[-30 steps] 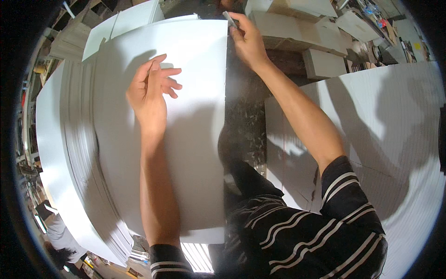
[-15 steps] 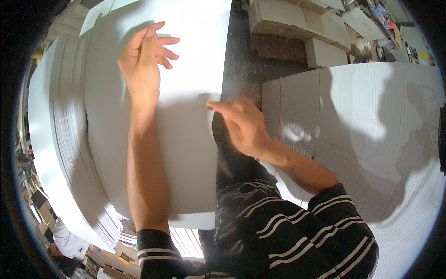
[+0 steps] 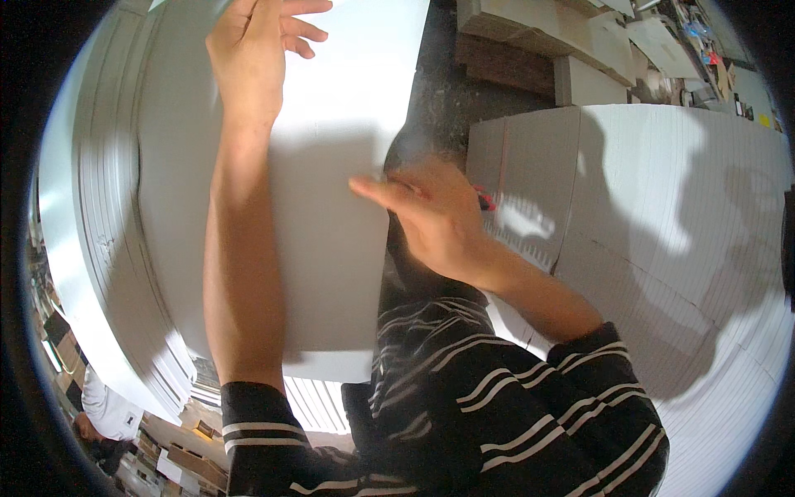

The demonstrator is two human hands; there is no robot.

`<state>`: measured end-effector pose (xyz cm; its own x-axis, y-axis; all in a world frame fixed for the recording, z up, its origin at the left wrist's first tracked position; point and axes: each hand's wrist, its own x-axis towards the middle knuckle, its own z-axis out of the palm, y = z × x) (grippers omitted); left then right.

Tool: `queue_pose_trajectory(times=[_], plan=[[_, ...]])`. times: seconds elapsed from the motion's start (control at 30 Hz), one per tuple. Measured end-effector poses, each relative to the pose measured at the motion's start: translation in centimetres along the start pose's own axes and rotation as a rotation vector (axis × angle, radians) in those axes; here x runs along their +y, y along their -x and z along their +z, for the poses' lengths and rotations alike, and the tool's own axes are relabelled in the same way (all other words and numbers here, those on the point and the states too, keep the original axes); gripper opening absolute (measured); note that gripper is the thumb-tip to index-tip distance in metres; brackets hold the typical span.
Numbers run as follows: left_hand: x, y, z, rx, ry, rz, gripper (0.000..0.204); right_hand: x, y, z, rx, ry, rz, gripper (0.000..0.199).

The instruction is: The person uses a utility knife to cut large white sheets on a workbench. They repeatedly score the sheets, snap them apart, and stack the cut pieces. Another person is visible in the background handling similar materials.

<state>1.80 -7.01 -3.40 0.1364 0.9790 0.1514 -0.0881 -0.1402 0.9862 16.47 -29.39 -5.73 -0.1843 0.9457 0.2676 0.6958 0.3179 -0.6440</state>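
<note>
A large white sheet or board (image 3: 331, 248) lies before me, its long right edge running away from me. Over its far part is my left hand (image 3: 252, 58), open with the fingers spread; the top of the hand is cut off by the frame. My forearm stretches along the sheet. At the right edge, my right hand (image 3: 439, 215) has its thumb stretched over the sheet. Its other fingers are blurred and lie beside the edge, and no object shows in that hand. Whether either hand presses on the sheet I cannot tell.
Thick stacks of white sheets (image 3: 103, 240) stand to the left. On the right is a broad stack of pale, ridged board edges (image 3: 646, 248), with a small red object (image 3: 486, 199) near my right hand. Cartons (image 3: 546, 37) stand far right. Another person (image 3: 108, 406) is at lower left.
My left hand has moved farther away from me, partly out of the frame. My right hand has shifted slightly, its thumb now farther left over the sheet.
</note>
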Motion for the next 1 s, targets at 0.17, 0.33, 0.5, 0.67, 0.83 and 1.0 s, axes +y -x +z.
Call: queue_pose_trajectory(times=[0.17,0.33,0.5,0.67,0.83,1.0], plan=[[0.2,-0.2,0.4,-0.021,-0.026,0.04,0.045,1.9,2.6,-2.2,-0.187,-0.189,-0.228,0.047],[0.2,-0.2,0.7,0.019,-0.002,0.081,0.047,4.3,0.0,-0.6,0.194,-0.443,0.017,0.038],[0.5,-0.4,1.6,0.004,-0.038,0.089,0.047,3.7,-2.3,2.7,0.561,-0.38,0.046,0.039],[0.6,-0.5,2.1,-0.019,0.006,0.122,0.046,2.2,0.9,0.6,0.147,-0.436,-0.065,0.055],[0.3,-0.9,1.6,-0.082,-0.015,0.139,0.047,1.4,2.9,-2.3,-0.198,-0.438,-0.22,0.051],[0.0,-1.3,1.6,-0.082,-0.032,0.044,0.042,1.2,1.9,-0.2,0.204,-0.329,-0.029,0.051]])
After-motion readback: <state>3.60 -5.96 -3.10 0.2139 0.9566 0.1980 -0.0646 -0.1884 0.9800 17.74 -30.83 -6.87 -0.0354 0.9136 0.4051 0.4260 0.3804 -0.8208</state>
